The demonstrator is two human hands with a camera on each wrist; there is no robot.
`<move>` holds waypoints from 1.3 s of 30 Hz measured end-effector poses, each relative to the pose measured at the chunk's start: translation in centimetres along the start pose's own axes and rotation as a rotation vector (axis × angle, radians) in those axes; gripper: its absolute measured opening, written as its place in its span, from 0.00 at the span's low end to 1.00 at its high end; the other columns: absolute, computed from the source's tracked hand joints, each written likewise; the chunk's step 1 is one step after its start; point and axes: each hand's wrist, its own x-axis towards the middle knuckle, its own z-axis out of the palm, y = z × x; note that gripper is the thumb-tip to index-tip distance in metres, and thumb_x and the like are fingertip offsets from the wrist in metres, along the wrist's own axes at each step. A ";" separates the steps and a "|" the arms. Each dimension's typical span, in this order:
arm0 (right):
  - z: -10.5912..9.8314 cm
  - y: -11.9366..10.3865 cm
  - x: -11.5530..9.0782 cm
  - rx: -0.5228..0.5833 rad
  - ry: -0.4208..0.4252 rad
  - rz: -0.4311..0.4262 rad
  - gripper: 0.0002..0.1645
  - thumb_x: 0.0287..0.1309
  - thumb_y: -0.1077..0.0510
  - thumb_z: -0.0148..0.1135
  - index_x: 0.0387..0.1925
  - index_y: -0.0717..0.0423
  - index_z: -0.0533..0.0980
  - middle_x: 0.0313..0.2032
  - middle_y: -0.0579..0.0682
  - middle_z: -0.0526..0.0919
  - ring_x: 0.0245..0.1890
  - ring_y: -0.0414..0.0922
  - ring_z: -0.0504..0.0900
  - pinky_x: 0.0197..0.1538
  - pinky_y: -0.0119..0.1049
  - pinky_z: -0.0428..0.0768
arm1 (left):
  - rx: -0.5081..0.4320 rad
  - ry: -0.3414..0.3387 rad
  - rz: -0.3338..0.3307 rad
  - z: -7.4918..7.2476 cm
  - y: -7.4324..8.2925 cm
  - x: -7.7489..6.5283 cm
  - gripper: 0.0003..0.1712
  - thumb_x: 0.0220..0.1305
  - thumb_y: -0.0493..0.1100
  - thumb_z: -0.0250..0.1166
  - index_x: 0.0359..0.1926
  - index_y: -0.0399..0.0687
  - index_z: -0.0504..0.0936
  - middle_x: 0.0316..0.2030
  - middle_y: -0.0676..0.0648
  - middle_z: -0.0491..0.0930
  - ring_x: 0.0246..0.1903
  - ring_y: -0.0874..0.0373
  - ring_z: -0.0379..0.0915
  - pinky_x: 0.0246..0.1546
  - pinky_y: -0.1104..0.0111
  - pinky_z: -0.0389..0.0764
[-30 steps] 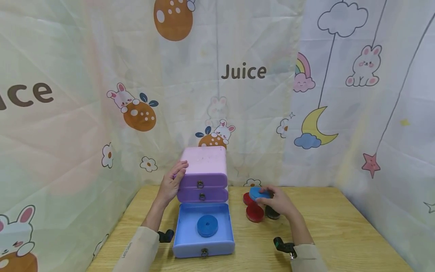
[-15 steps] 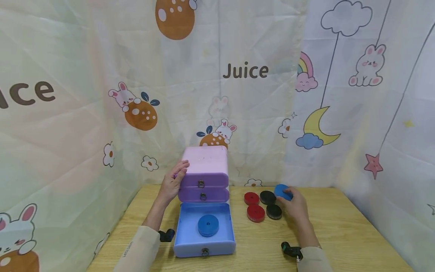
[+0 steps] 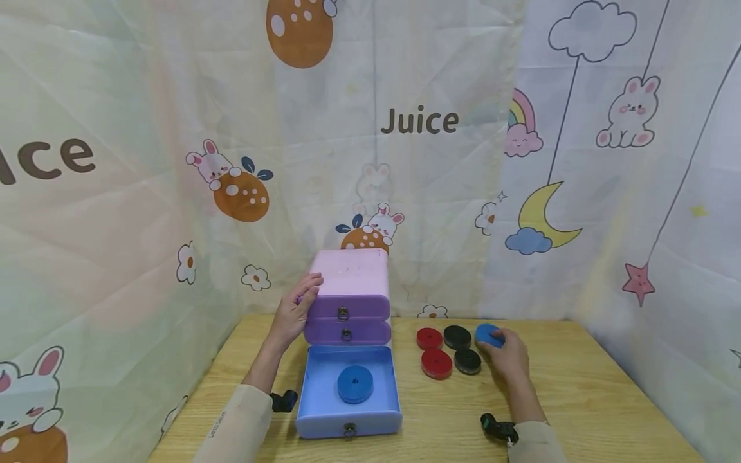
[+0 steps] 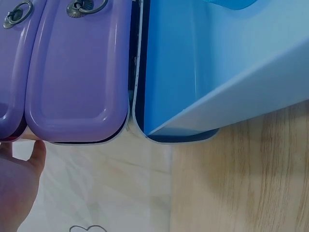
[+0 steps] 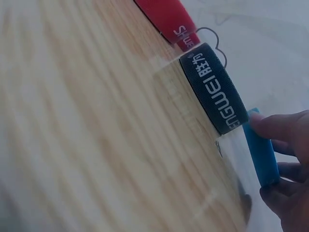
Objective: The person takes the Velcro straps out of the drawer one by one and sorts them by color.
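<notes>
At the left side of the pink-topped drawer unit, my left hand rests with its fingers over the upper edge. Two purple drawers are pushed in, while the blue bottom drawer is pulled out with a blue tape roll lying flat inside. Towards the back right of the table, my right hand holds another blue tape roll between thumb and fingers. In the right wrist view, this blue roll is right beside a black tape roll.
Two red tape rolls and two black ones lie in pairs on the wooden table, right of the drawer unit. A printed cloth hangs behind the table and along both sides.
My right hand has carried the blue roll rightward from above the red and black rolls, then lowered it slightly beside the black ones. My left hand stays on the drawer unit.
</notes>
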 end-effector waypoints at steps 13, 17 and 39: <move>0.5 0.8 0.3 0.000 -0.040 0.044 0.31 0.68 0.53 0.68 0.63 0.68 0.72 0.66 0.76 0.70 0.66 0.77 0.68 0.65 0.71 0.72 | -0.006 -0.005 -0.012 0.3 0.2 -0.1 0.21 0.80 0.50 0.58 0.64 0.47 0.82 0.73 0.46 0.73 0.82 0.48 0.50 0.82 0.50 0.49; 0.8 0.9 0.7 0.001 -0.039 0.049 0.31 0.69 0.52 0.68 0.64 0.68 0.72 0.67 0.75 0.70 0.67 0.76 0.68 0.66 0.70 0.71 | -0.009 -0.008 -0.011 0.2 0.4 -0.1 0.21 0.80 0.50 0.58 0.65 0.47 0.82 0.73 0.47 0.72 0.82 0.48 0.49 0.82 0.50 0.48; 1.4 1.2 1.8 -0.004 -0.045 0.003 0.33 0.70 0.51 0.66 0.64 0.69 0.69 0.68 0.76 0.68 0.67 0.75 0.68 0.68 0.70 0.70 | -0.002 -0.009 0.007 0.0 0.2 0.1 0.22 0.80 0.49 0.58 0.65 0.43 0.81 0.73 0.42 0.71 0.82 0.42 0.47 0.82 0.45 0.46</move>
